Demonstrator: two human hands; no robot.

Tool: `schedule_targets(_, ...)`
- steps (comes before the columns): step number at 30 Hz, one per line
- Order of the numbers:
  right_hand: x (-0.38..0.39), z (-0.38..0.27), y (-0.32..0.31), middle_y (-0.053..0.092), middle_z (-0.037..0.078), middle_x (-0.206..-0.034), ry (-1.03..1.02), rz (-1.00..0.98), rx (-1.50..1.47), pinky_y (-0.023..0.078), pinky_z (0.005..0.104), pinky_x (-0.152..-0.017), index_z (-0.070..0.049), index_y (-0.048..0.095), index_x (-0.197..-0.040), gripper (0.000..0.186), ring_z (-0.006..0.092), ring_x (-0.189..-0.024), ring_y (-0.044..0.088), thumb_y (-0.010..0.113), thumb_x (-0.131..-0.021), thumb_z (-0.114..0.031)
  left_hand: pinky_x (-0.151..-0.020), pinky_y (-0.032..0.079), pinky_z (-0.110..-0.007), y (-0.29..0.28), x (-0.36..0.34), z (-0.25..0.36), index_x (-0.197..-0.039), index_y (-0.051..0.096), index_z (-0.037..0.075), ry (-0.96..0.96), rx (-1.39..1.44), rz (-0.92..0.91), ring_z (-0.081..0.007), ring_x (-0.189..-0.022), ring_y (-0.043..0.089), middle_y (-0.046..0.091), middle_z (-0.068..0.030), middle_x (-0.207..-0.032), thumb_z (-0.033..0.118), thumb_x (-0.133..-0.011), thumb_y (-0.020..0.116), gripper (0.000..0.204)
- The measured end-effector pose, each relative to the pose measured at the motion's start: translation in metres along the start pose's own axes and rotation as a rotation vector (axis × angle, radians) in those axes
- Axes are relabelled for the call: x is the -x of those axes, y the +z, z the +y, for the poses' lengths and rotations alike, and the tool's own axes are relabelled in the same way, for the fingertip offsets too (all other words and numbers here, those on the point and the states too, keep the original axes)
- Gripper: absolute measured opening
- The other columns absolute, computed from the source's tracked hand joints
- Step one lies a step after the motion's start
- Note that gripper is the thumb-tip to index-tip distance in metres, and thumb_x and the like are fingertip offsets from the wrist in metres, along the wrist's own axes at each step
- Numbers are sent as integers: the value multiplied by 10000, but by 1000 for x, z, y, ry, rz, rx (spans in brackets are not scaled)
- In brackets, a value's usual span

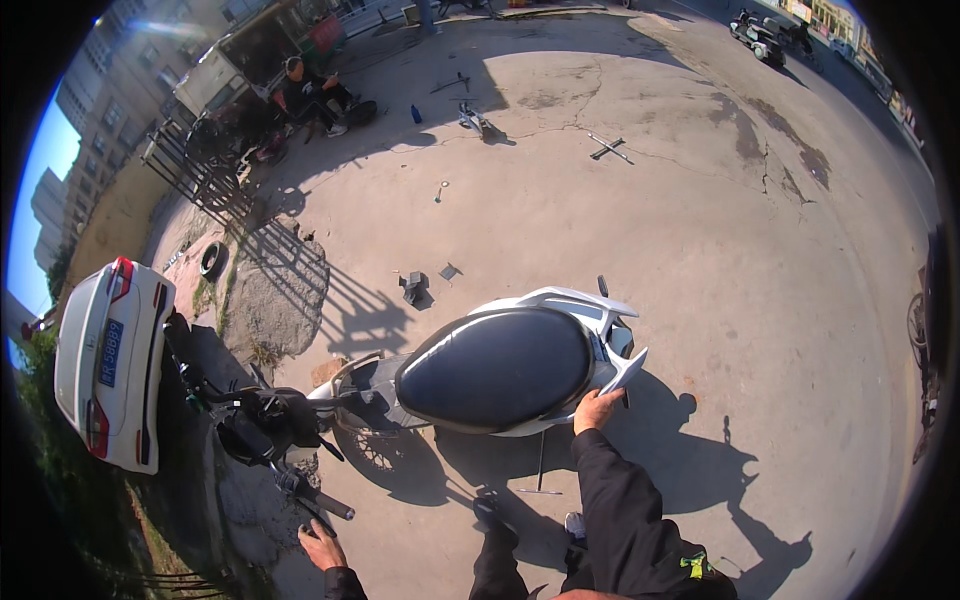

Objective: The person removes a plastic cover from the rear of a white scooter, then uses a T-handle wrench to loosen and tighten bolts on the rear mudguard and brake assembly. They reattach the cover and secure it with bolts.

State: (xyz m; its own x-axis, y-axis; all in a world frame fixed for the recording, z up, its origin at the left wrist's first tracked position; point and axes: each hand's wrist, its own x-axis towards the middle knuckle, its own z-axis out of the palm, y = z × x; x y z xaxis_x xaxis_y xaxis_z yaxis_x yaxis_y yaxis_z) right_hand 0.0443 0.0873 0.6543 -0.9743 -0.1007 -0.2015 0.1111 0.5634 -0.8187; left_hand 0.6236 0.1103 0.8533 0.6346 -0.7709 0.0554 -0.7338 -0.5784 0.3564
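A white electric scooter (545, 300) with a long black seat (500, 370) stands crosswise before me, its handlebar to the left. My right hand (598, 410) is closed round the near side of the white rear grab rail (628, 372). At the lower left, my left hand (322, 547) is beside the near handlebar grip (335, 505), fingers partly stretched out at the end of the brake lever (312, 512). That hand is not wrapped round the grip. Under the scooter, a thin metal stand (541, 470) reaches the ground.
A white car (110, 365) is parked at the left. Beyond the scooter lie a small dark box (413, 287), a cross-shaped wrench (610, 149), a tyre (212, 260) and a blue bottle (416, 114). A person (315, 95) sits near a metal rack (200, 180).
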Motion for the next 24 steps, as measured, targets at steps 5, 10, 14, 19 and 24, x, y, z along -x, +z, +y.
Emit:
schedule_targets(5,-2,10,5,617,414,-1198,-34,-4,53,514,554,-955,60,211,-1502,653,542,-1099,632,565,-966,-57,-1052,439,-482,37,-1,17,-1402,495,1,15,3,143,-407,-1248,543,586,-183,-1318,491,-941,697,703)
schedule_targets(10,-12,3,-7,641,397,-1148,33,38,236,549,563,-937,47,278,-1388,510,515,-1084,661,562,-990,-97,-893,513,-384,51,45,66,-1251,530,-49,-31,317,-48,-271,-975,654,658,-150,-1053,301,-915,778,545)
schedule_targets(14,-11,5,-8,624,399,-1188,89,23,254,539,570,-964,39,309,-1357,463,518,-1086,662,555,-999,-121,-455,473,-304,65,-2,88,-899,553,38,-444,984,-86,-152,-504,567,600,-64,-742,236,-930,772,297)
schedule_targets(19,-14,4,-10,608,385,-1235,116,34,187,542,559,-978,59,343,-1325,417,508,-1131,650,543,-1013,-132,-377,457,-328,35,-21,51,-733,550,63,-341,717,-138,-161,-395,518,536,-34,-584,108,-881,743,247)
schedule_targets(24,5,-30,-19,601,385,-1238,164,29,162,578,521,-985,64,330,-1358,417,491,-1113,667,513,-1027,-112,-371,399,-337,-38,-99,-3,-797,566,21,-219,434,-256,-179,-383,523,534,-54,-558,82,-840,737,186)
